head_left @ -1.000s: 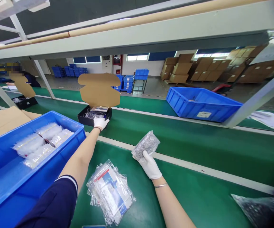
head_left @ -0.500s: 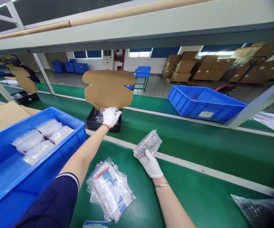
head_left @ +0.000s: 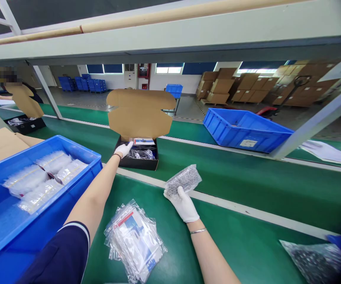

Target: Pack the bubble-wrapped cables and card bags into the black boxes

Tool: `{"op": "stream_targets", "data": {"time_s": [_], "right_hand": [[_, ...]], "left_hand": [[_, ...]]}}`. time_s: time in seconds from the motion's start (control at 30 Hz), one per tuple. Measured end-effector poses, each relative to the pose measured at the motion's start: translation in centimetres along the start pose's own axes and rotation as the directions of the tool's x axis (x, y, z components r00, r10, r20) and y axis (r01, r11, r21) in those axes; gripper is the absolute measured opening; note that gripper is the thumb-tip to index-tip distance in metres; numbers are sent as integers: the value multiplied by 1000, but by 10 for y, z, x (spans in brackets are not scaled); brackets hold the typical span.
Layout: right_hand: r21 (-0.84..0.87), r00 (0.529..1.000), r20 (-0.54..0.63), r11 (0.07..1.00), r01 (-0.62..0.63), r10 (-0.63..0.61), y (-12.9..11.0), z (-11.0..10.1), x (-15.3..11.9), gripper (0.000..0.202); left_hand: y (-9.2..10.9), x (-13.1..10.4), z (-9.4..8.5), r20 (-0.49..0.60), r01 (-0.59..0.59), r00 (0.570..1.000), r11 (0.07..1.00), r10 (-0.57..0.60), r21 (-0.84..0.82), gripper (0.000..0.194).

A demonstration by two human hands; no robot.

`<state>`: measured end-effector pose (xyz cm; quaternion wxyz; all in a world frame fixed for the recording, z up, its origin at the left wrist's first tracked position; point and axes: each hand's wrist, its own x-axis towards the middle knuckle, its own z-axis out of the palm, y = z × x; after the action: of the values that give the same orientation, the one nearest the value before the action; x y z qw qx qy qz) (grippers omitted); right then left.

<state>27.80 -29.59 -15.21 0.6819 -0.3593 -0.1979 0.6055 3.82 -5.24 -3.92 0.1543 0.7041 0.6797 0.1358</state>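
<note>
An open carton (head_left: 142, 163), black outside with a raised brown lid (head_left: 140, 112), stands across the white strip of the green bench. Inside it lie a flat printed packet (head_left: 144, 141) and clear bags of cables (head_left: 142, 154). My gloved left hand (head_left: 123, 150) grips the carton's left wall, its thumb over the rim. My gloved right hand (head_left: 185, 207) holds a bubble-wrap packet (head_left: 184, 180) above the bench, thumb on top; what is wrapped inside cannot be made out. Between my forearms lies a pile of bagged leaflets (head_left: 137, 240).
A blue bin (head_left: 78, 157) with several clear bags (head_left: 54, 163) stands at left. Another blue crate (head_left: 244, 128) sits behind, beside a slanted post (head_left: 312, 124). More bubble wrap (head_left: 315, 258) lies lower right. A shelf beam (head_left: 158, 43) crosses overhead. A person works far left.
My left hand has come out of the carton to its left wall. The carton has shifted right, its contents now uncovered. My right hand still holds the bubble-wrap packet.
</note>
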Motion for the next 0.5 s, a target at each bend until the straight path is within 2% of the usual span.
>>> {"op": "stream_targets", "data": {"time_s": [0.1, 0.2, 0.27, 0.37, 0.43, 0.47, 0.5], "right_hand": [[-45, 998, -58, 999, 12, -14, -1, 2, -2, 38], [-147, 998, -38, 988, 51, -57, -8, 12, 1, 33], [-332, 994, 2, 937, 106, -112, -18, 30, 11, 35], [-585, 982, 42, 792, 172, -182, -41, 79, 40, 47], [-747, 974, 89, 633, 202, -206, -57, 124, 66, 59], [-895, 958, 150, 378, 236, -243, -63, 147, 80, 61], [-968, 949, 229, 49, 245, -215, -68, 170, 94, 59]], "left_hand": [[5, -21, 11, 40, -28, 999, 998, 25, 65, 93], [8, -43, 21, 38, -107, 994, 986, 103, 127, 101], [12, -56, 28, 15, -174, 985, 962, 175, 209, 100], [23, -67, 39, -41, -165, 982, 940, 185, 300, 91], [32, -71, 46, -56, -122, 988, 945, 145, 302, 83], [36, -72, 50, -55, -112, 989, 946, 135, 305, 81], [40, -73, 53, -52, -108, 990, 946, 130, 307, 79]]}}
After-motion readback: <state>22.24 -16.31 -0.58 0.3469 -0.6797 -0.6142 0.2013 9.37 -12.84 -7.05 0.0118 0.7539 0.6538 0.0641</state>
